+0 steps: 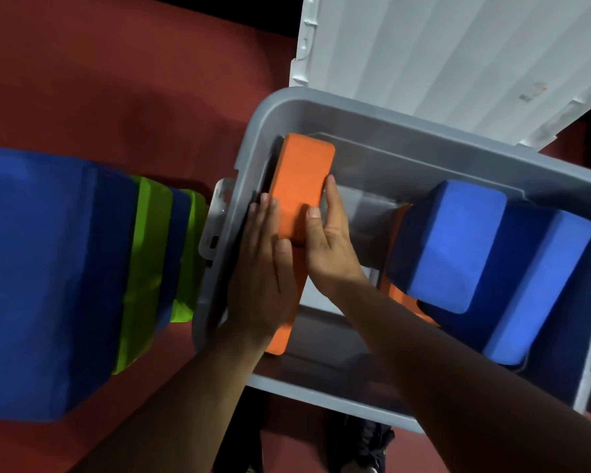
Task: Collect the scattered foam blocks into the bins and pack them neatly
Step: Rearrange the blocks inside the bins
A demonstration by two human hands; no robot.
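Note:
An orange foam block (301,179) stands on edge against the left wall inside the grey bin (406,138). My left hand (263,268) lies flat on its left side with straight fingers. My right hand (328,240) presses its right side, thumb on top and fingers straight along the face. Two blue blocks (451,247) lean together at the bin's right end, with another orange block (398,295) partly hidden under them. A dark thin piece sits between the orange block and the bin wall.
A stack of blue (41,281) and green blocks (147,268) lies on the red floor left of the bin. The bin's white lid (440,56) stands open behind it. A white latch (215,220) juts from the bin's left rim. Dark shoes (365,445) show below.

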